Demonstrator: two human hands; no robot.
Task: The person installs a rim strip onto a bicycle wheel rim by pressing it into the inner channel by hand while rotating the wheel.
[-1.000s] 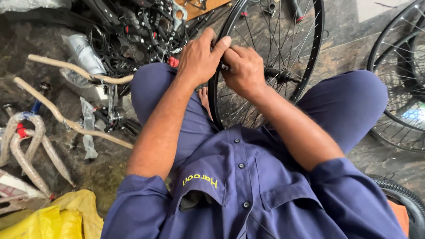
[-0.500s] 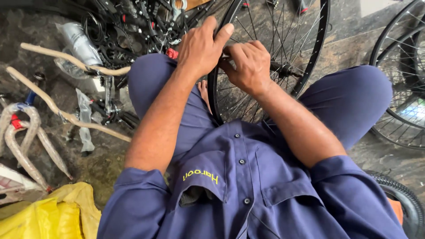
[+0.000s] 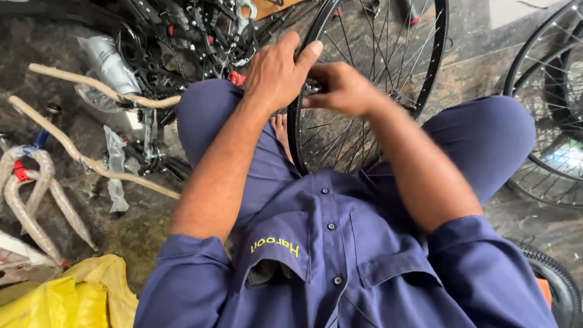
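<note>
Wheel: a black spoked wheel (image 3: 370,79) stands upright between the seated person's knees, its rim toward the chest, its far part out of view.
Left hand: the left hand (image 3: 276,76) wraps over the near rim at the top, fingers (image 3: 303,51) clenched on it.
Right hand: the right hand (image 3: 340,91) sits just right of the left, among the spokes; it is blurred, its fingers pinched on something small, and I cannot tell what.
Handling: I judge the wheel light and stiff at the rim, with thin spokes that bend if pushed sideways; the bare metal rim is smooth and may slip. Best held at the rim, as now, or at the hub.
Count, wheels: two bare ones, this and a second wheel (image 3: 546,121) at the right; a tyre (image 3: 555,279) shows near right.
Count, handlebars: two pale wrapped handlebars (image 3: 91,85) on the floor left, beside a heap of dark parts (image 3: 182,36).
Count, bags: one yellow bag (image 3: 67,297), near left.
</note>
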